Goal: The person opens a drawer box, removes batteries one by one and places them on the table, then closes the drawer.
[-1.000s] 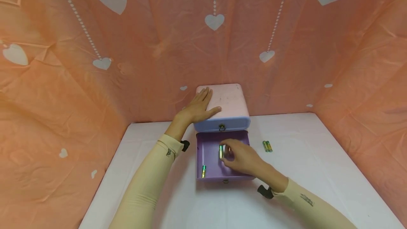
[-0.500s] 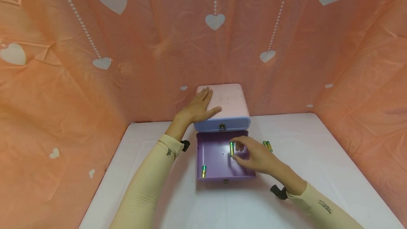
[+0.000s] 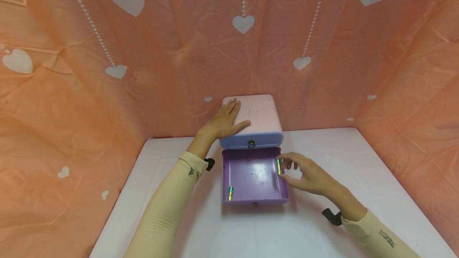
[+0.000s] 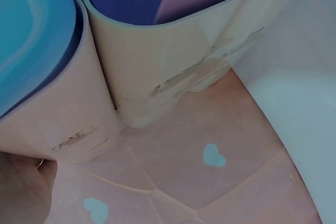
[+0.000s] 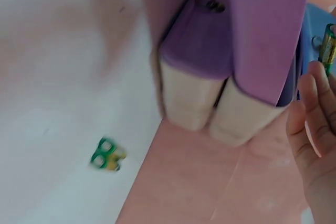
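Note:
My left hand rests flat with straight fingers on the pink top of a small drawer cabinet. Below its blue front drawer, a purple drawer stands pulled out. My right hand pinches a green and gold battery between thumb and fingertips, over that drawer's right side. A second battery lies in the drawer's front left corner. In the right wrist view, the held battery shows above the fingers at the right edge.
Two batteries lie side by side on the white table; my right hand hides them in the head view. A closed purple drawer sits under the pulled-out one. An orange cloth with hearts hangs close behind the cabinet.
My right hand has carried the battery rightward, from the middle of the purple drawer to its right side. The left hand has stayed on the cabinet.

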A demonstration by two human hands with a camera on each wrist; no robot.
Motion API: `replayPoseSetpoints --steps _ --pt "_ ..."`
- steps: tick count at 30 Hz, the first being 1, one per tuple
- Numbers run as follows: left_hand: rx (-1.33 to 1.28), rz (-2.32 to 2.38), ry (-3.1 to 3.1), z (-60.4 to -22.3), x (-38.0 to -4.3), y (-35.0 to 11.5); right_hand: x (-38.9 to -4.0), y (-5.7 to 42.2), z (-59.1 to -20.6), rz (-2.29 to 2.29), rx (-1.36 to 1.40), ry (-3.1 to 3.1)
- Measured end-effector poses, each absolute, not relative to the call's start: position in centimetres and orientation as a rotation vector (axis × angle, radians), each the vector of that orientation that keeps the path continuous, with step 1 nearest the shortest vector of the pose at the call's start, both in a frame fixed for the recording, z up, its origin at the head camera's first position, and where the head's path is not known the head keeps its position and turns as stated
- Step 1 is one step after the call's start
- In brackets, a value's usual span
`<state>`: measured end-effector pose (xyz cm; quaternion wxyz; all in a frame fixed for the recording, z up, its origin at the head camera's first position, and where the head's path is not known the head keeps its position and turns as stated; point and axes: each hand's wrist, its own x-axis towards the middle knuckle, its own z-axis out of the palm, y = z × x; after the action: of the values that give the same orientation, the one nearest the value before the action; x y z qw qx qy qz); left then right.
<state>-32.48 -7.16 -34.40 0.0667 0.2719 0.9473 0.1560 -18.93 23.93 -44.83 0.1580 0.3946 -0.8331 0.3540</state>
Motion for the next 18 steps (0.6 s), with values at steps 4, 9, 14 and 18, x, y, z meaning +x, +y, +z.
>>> replayPoseSetpoints --steps 4,9,14,18 --pt "0.823 0.468 2.86 -34.5 -32.6 -7.1 -18.9 25.3 -45.3 1.025 1.123 -2.358" --pt "0.8 0.45 2.87 -34.7 -32.7 -7.0 -19.1 27.0 -46.2 0.994 1.127 -2.333" --pt "0.8 0.463 2.873 -34.6 -32.6 -7.0 -19.3 28.6 -47.2 0.97 1.118 -2.373" --pt "0.809 0.467 2.871 -34.6 -32.6 -7.0 -19.4 29.7 -48.0 0.967 1.108 -2.425"
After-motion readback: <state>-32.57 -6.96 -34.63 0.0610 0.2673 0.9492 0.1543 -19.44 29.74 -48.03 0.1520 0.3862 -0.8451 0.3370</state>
